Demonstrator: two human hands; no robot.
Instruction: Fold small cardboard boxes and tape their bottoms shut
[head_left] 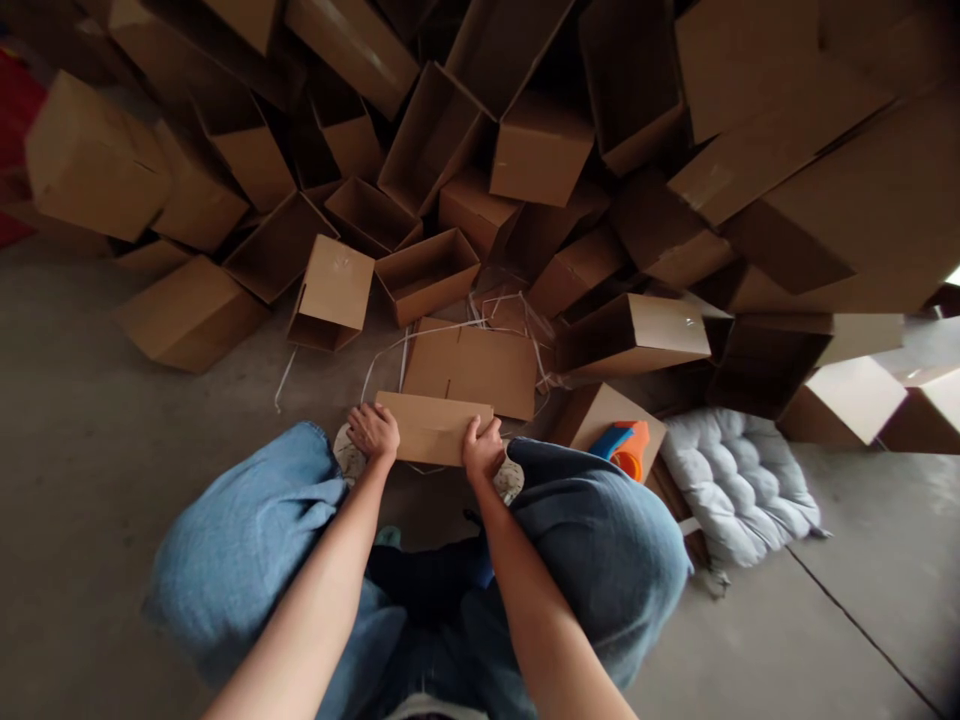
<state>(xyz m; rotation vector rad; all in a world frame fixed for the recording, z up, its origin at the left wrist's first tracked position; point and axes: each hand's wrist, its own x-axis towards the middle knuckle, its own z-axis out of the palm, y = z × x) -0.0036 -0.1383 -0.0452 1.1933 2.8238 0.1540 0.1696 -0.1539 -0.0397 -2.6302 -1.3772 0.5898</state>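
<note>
Between my knees is a cardboard box (435, 425), its long flat face turned up toward me. At its left end my left hand (373, 432) is closed round the edge, the fingers bunched over the corner. My right hand (484, 447) grips the right end, thumb along the cardboard. Just beyond lies a flattened cardboard sheet (491, 370) with a slit in it, and white strapping (427, 332) loops around it. An orange and blue tape dispenser (626, 448) rests on a carton (592, 425) by my right knee.
A heap of open cardboard boxes (427, 275) fills the far side and rises on the right. A grey tufted cushion (739, 485) is at the right, near my knee. Loose strapping trails over the concrete floor (90, 400).
</note>
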